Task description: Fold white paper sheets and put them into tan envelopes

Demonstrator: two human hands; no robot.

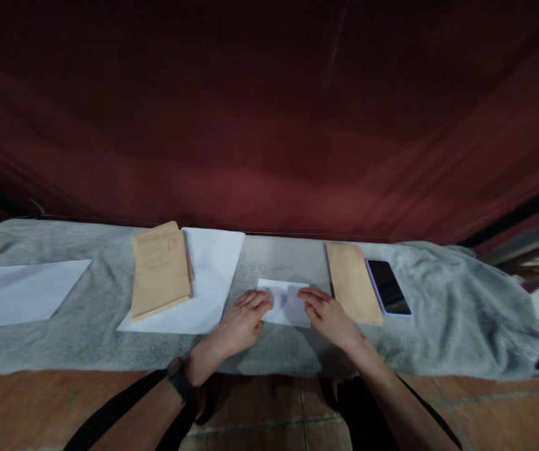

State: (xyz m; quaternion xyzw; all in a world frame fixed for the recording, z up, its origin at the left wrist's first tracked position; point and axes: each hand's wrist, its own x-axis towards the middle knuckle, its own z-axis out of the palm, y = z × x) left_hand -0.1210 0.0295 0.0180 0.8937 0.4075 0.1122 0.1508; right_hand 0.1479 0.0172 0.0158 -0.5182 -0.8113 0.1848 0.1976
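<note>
One desk under rumpled grey cloth, soft-napped. Two broad white sheets, smooth, flat: one far left, one partly beneath stacked brown envelopes; neither folded yet. Single brown envelope, oblong, to the right; contents, if any, can't tell. Left hand palm down, fingers together; right hand loosely spread, fingertips down. Between them, small white paper, flat, probably folded already, its edges under the fingertips. Dark glossy phone beside the single envelope.
</note>
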